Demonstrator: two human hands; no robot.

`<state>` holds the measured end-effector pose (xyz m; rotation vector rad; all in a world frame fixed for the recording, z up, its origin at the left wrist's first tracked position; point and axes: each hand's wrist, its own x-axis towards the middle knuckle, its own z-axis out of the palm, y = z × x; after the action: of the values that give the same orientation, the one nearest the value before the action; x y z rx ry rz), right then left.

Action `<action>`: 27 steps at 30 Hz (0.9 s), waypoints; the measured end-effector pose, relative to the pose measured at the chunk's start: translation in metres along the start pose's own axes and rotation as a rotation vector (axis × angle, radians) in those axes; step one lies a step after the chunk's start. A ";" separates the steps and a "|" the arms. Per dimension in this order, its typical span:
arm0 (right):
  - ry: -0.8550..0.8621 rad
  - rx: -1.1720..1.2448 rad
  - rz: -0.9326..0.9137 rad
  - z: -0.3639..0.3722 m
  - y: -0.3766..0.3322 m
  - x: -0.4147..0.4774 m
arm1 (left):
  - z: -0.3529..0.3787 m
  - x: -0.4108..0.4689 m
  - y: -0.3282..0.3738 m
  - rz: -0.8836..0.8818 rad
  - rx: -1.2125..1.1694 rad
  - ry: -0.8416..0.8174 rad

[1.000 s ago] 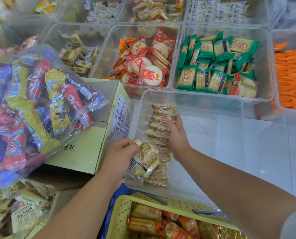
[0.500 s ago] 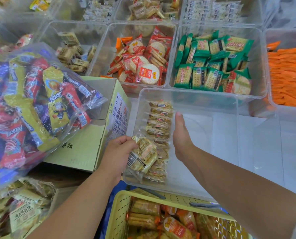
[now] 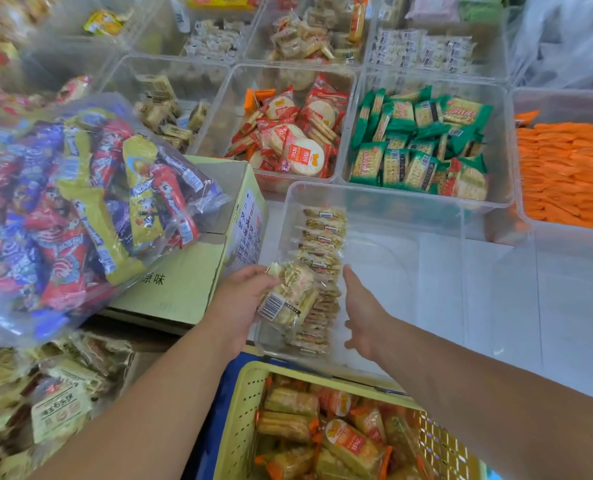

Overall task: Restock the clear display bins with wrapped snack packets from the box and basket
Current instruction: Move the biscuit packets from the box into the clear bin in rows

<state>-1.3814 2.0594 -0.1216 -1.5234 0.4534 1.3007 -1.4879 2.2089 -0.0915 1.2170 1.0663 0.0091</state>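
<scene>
Surface (image 3: 582, 341): white, carrying clear bins (image 3: 426, 77). Box (image 3: 184, 282): far left, under a snack bag (image 3: 80, 209). Left hand (image 3: 239, 299): grip clenched on a packet stack (image 3: 290, 294), at left edge of near bin (image 3: 374, 192). Row (image 3: 322, 244): packets along that bin's left wall. Right hand (image 3: 361, 306): grip released, beside Row. Suggested: add packets edge-on, Right hand bracing the Row.

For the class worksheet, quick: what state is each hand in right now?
Left hand: holding packets.
Right hand: open, holding nothing, beside the row in the bin.
</scene>
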 end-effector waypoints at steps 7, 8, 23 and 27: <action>-0.259 -0.240 -0.507 -0.032 0.002 -0.056 | -0.011 -0.056 -0.007 0.370 0.243 -0.055; -0.319 -0.332 -0.598 -0.034 0.004 -0.066 | -0.012 -0.065 -0.008 0.459 0.312 -0.082; 0.096 -0.709 -1.499 -0.059 0.069 -0.112 | -0.006 -0.111 -0.033 0.762 0.559 0.040; -0.013 -0.788 -1.485 -0.072 0.078 -0.113 | -0.005 -0.110 -0.035 0.837 0.566 0.055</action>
<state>-1.4471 1.9309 -0.0659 -1.7689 -1.1799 0.2211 -1.5696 2.1408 -0.0456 2.1195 0.5416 0.4101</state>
